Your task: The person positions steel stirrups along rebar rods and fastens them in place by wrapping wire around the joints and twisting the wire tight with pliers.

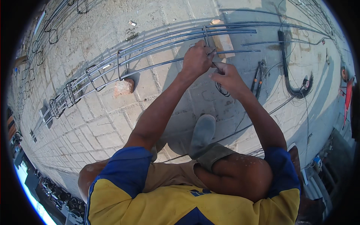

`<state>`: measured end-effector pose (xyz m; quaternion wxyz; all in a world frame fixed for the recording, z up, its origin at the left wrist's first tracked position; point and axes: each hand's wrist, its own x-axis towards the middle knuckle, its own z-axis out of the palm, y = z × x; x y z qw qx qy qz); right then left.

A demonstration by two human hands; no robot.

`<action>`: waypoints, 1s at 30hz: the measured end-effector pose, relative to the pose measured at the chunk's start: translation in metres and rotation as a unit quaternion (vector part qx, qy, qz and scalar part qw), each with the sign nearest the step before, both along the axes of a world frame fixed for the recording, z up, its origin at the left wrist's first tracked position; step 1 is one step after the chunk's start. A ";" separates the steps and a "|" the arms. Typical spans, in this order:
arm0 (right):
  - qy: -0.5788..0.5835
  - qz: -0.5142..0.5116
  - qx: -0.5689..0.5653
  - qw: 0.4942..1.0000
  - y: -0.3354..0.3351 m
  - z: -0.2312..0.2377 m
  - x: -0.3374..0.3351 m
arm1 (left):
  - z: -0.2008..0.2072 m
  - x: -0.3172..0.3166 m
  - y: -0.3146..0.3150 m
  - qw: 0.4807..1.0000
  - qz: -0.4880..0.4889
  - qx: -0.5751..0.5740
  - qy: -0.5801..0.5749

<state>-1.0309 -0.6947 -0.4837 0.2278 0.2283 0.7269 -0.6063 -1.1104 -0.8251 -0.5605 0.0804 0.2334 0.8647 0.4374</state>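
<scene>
A long cage of steel rebar (pixel 157 66) with square stirrups (pixel 119 56) runs across the paved ground in front of me. My left hand (pixel 197 58) is closed at the nearest bar, where one upright stirrup (pixel 205 33) meets it; the fingers hide the exact grip. Just to the right and nearer to me, my right hand (pixel 228 79) pinches thin tie wire, and a looped bundle of tie wire (pixel 222 90) hangs beneath it. Pincers (pixel 258 79) with orange-marked handles lie on the ground to the right of that hand.
One broken brick (pixel 124 87) props the cage at left, and a pale block (pixel 224 42) lies under its right end. A curved black tube (pixel 287 71) rests at right among loose wires. More rebar cages (pixel 52 35) lie at far left. My shoe (pixel 203 131) is below my hands.
</scene>
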 end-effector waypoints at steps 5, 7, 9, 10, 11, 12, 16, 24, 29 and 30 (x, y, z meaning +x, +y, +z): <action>0.065 0.205 0.231 0.949 0.032 -0.001 -0.021 | 0.008 -0.005 0.001 0.999 -0.015 0.028 -0.016; 0.254 0.254 0.460 0.812 0.034 0.004 -0.026 | 0.010 -0.006 0.000 0.998 -0.016 0.034 -0.042; 0.261 0.275 0.465 0.800 0.038 0.004 -0.044 | 0.005 -0.003 -0.006 0.999 -0.020 0.023 -0.016; 0.271 0.295 0.471 0.786 0.040 0.004 -0.056 | 0.005 -0.006 -0.006 1.000 -0.023 0.015 0.012; 0.273 0.294 0.472 0.786 0.042 0.005 -0.068 | 0.005 -0.007 -0.006 1.000 -0.023 0.015 0.015; 0.220 0.288 0.451 0.816 0.043 0.007 -0.076 | 0.009 -0.004 -0.005 0.998 -0.008 0.040 -0.041; 0.301 0.321 0.512 0.738 0.037 -0.017 -0.094 | 0.012 -0.001 0.001 0.995 0.016 0.040 -0.085; 0.373 0.205 0.319 0.847 0.071 -0.043 -0.094 | 0.009 -0.009 -0.002 0.999 -0.042 0.011 -0.030; 0.418 0.206 0.303 0.831 0.073 -0.034 -0.077 | 0.008 -0.018 -0.004 0.997 -0.057 0.009 -0.060; 0.418 0.131 0.324 0.838 0.075 -0.021 -0.070 | 0.015 -0.017 -0.005 0.995 -0.044 -0.003 -0.085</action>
